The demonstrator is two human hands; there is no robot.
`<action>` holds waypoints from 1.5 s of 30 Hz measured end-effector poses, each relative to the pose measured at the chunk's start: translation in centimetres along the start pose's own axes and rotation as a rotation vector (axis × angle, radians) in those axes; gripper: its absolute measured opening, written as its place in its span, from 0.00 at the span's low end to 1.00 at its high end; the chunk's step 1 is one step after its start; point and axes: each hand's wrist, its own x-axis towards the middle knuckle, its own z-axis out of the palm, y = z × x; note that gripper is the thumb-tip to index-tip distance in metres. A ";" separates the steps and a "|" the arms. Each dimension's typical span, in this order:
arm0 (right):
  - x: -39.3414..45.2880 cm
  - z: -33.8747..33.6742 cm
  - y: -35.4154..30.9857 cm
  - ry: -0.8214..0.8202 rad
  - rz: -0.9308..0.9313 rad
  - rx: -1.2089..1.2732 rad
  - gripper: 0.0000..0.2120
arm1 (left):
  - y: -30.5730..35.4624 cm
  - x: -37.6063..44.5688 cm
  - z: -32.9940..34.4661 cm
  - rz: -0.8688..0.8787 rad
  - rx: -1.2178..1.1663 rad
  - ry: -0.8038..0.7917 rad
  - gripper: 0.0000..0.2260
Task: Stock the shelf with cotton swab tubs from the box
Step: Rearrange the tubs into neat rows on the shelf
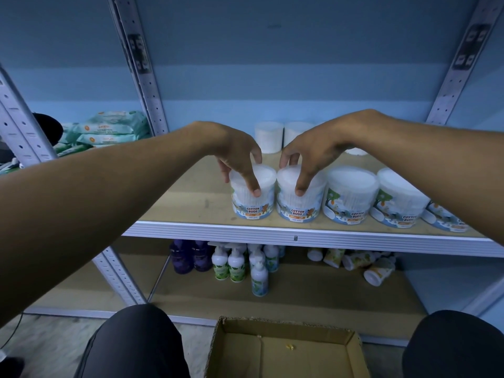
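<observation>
Several clear cotton swab tubs with "COTTON BUDS" labels stand in a row along the front of the wooden shelf (196,203). My left hand (237,156) grips the leftmost tub (252,205) from above, thumb on its front. Beside it, my right hand (311,156) grips the second tub (298,208) the same way. Both tubs rest on the shelf, touching each other. Two more tubs (350,197) (399,203) stand to the right, and a fifth is cut off by my right arm. More tubs (268,136) stand at the back. The cardboard box (351,347) lies open on the floor below, nothing in it.
Packs of wet wipes (114,126) are piled on the shelf section to the left, past a metal upright (147,85). The lower shelf holds pump bottles (237,264) and toppled small containers (377,274). My knees (136,342) flank the box.
</observation>
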 end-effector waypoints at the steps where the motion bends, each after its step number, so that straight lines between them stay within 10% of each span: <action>1: 0.0 0.1 0.0 0.001 -0.002 -0.001 0.37 | 0.0 0.0 0.0 0.002 -0.001 0.001 0.46; 20: 0.8 -0.5 1.9 0.043 0.010 0.226 0.36 | 0.0 0.4 -0.8 0.004 -0.048 -0.021 0.51; 33: 5.5 -0.4 6.8 0.180 0.156 0.032 0.33 | -1.0 4.7 -2.6 -0.004 0.105 0.277 0.33; 45: 13.1 -1.0 9.6 0.319 0.204 0.084 0.37 | -2.0 14.4 -4.0 0.030 0.088 0.415 0.36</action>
